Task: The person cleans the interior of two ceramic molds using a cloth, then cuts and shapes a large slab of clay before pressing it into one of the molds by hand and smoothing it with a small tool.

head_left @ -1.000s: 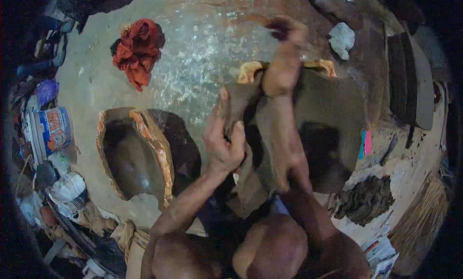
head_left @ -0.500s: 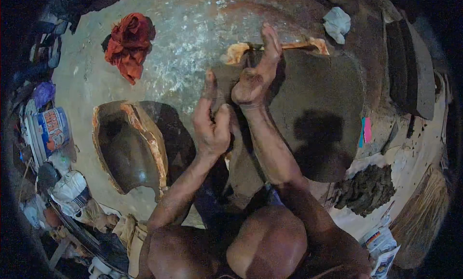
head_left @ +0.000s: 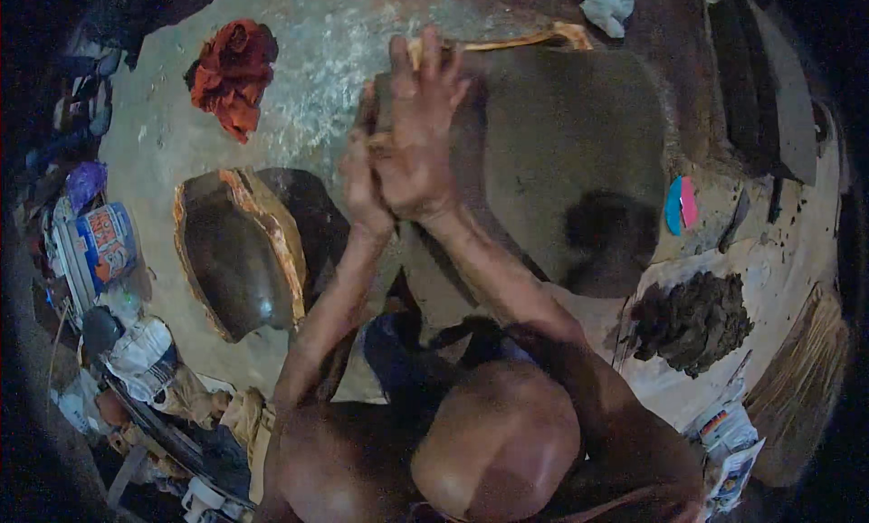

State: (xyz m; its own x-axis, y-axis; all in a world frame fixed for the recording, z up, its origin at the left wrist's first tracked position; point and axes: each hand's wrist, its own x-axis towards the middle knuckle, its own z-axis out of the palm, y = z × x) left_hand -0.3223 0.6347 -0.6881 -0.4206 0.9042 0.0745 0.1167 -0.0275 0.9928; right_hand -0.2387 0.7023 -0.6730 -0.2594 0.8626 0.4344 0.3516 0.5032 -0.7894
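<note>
My right hand (head_left: pixel 418 147) is raised in the middle with its fingers stretched out and apart. Close against it on its left is my left hand (head_left: pixel 365 184), fingers extended and partly behind the right palm. The palms meet or nearly meet; whether anything lies between them is hidden. Below and to the right spreads a smooth dark grey slab (head_left: pixel 561 143), looking like wet clay. At its far edge lies a pale brown wooden strip (head_left: pixel 529 43), partly covered by my fingers. A hollow, rough-edged brown trough-like piece (head_left: pixel 237 274) rests to the left.
A crumpled red cloth (head_left: pixel 233 75) lies far left, a whitish plastic bag (head_left: pixel 607 7) far right. A pink and blue piece (head_left: pixel 685 204), a dark crumbly clay heap (head_left: pixel 692 324) and a straw broom (head_left: pixel 801 396) are on the right. A blue labelled tub (head_left: pixel 107 242) stands left.
My hands have come together from apart, the right moving left and turning so its fingers spread. The whole view has shifted, bringing the surroundings slightly higher in the picture.
</note>
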